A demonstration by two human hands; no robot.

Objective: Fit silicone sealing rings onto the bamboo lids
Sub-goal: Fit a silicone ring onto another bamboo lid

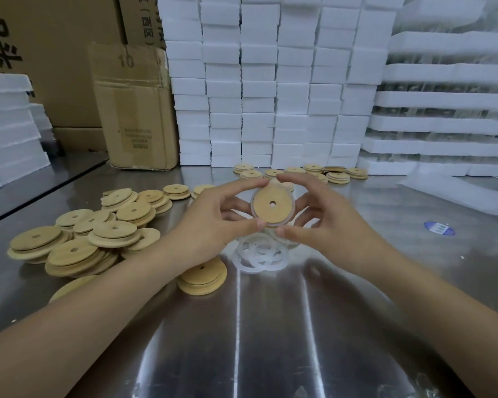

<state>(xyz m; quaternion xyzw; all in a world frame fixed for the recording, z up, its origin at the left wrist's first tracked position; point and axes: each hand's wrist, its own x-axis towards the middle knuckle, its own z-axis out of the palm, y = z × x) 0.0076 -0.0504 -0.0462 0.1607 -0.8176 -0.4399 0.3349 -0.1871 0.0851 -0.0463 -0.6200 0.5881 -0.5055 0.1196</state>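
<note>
The left hand (213, 222) and right hand (322, 222) each close a fingertip grip on the rim of one bamboo lid (272, 203). It is raised above the centre of the bench (270, 340), with a translucent silicone ring (252, 203) around its edge. The lid is judged light and rigid and the ring soft, stretchy and prone to slip, so hold at the rim at 9 and 3 o'clock. Loose lids (78, 245) lie at 9 o'clock, spare rings (259, 255) just beneath at 6 o'clock and a row of lids (314, 170) at 12 o'clock before foam blocks (270, 81); none appears to obstruct.

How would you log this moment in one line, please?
stage: fitting | left hand: grips round bamboo lid | right hand: pinches translucent silicone ring onto its rim
</note>
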